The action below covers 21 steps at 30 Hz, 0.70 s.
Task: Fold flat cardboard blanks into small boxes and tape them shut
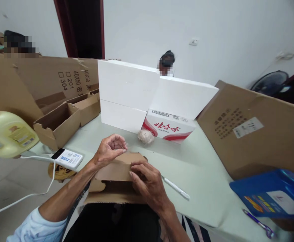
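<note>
A flat piece of brown cardboard (pixel 116 174), partly folded into a small box, lies at the table's near edge over my lap. My right hand (pixel 148 181) rests on it with curled fingers pressing its folded flap. My left hand (pixel 110 149) hovers at the cardboard's upper left edge, fingers curled in a pinch on something small that I cannot make out. A pale crumpled wad (pixel 145 136) lies on the table just beyond the cardboard.
White foam boxes (pixel 126 87) and a red-and-white carton (pixel 170 129) stand behind. Open small cardboard boxes (pixel 66 121) are at left, a yellow jug (pixel 7 134) and power bank (pixel 68 158) too. Right: large carton (pixel 252 134), blue box (pixel 273 193), white pen (pixel 177 188), purple scissors (pixel 259 223).
</note>
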Each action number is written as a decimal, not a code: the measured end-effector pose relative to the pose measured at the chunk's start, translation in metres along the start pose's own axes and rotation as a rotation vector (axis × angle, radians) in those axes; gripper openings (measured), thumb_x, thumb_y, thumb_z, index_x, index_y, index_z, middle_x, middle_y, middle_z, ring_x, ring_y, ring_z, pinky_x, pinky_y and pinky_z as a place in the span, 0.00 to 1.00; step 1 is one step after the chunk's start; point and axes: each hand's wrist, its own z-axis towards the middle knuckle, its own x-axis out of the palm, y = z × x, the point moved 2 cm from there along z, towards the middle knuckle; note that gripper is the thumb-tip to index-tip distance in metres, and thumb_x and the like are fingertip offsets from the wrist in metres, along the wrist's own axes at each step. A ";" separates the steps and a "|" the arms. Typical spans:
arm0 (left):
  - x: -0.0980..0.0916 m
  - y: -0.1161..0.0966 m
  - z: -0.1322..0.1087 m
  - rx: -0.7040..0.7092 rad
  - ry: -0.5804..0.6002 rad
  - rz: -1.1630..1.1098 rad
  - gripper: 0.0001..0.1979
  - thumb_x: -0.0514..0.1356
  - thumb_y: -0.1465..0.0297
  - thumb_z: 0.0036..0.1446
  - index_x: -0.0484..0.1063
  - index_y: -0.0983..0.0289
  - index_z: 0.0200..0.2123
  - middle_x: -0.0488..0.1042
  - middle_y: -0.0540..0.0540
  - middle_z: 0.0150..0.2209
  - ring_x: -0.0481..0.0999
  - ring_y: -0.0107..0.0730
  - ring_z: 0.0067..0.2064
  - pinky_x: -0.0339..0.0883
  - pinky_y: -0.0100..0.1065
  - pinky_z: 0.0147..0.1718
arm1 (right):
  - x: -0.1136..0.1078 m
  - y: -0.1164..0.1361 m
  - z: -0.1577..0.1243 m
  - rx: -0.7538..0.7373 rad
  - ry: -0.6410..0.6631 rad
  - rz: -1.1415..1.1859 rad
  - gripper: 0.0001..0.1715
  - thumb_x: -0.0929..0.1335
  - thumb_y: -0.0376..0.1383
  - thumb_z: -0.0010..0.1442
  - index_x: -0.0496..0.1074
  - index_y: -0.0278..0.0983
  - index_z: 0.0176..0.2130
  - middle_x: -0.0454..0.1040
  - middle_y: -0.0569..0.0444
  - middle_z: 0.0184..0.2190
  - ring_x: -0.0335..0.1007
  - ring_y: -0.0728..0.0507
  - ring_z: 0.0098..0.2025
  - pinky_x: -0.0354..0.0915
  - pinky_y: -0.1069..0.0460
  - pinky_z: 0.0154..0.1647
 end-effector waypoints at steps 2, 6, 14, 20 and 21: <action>0.004 -0.001 -0.005 0.014 -0.005 -0.002 0.18 0.77 0.71 0.48 0.75 0.63 0.39 0.82 0.52 0.34 0.83 0.32 0.38 0.77 0.33 0.43 | 0.009 -0.004 -0.006 -0.025 -0.033 -0.057 0.04 0.72 0.33 0.70 0.78 0.43 0.44 0.83 0.48 0.47 0.82 0.40 0.50 0.78 0.45 0.53; 0.014 -0.003 -0.018 0.092 -0.003 0.058 0.12 0.74 0.72 0.54 0.75 0.63 0.38 0.80 0.53 0.37 0.82 0.32 0.40 0.76 0.32 0.44 | 0.025 -0.008 -0.037 -0.108 -0.105 -0.252 0.17 0.72 0.33 0.69 0.77 0.42 0.56 0.81 0.42 0.53 0.81 0.35 0.53 0.80 0.41 0.51; 0.025 0.028 -0.040 -0.017 0.012 -0.090 0.14 0.75 0.71 0.52 0.75 0.63 0.39 0.80 0.53 0.37 0.82 0.33 0.40 0.76 0.33 0.43 | 0.057 -0.024 -0.092 -0.062 -0.180 -0.233 0.13 0.70 0.28 0.69 0.79 0.41 0.51 0.78 0.45 0.47 0.81 0.41 0.45 0.81 0.49 0.43; 0.029 0.042 -0.047 -0.093 0.052 -0.166 0.18 0.77 0.66 0.52 0.75 0.63 0.40 0.83 0.57 0.38 0.84 0.37 0.42 0.77 0.34 0.42 | 0.031 -0.032 -0.062 0.179 -0.367 0.011 0.10 0.72 0.36 0.70 0.79 0.42 0.52 0.76 0.49 0.47 0.77 0.45 0.40 0.77 0.50 0.40; 0.031 0.041 -0.049 -0.102 0.063 -0.172 0.17 0.77 0.66 0.51 0.75 0.63 0.40 0.83 0.57 0.39 0.84 0.37 0.42 0.77 0.35 0.42 | 0.025 -0.031 -0.052 0.212 -0.373 0.052 0.13 0.73 0.38 0.70 0.79 0.42 0.53 0.76 0.49 0.48 0.75 0.46 0.38 0.77 0.50 0.39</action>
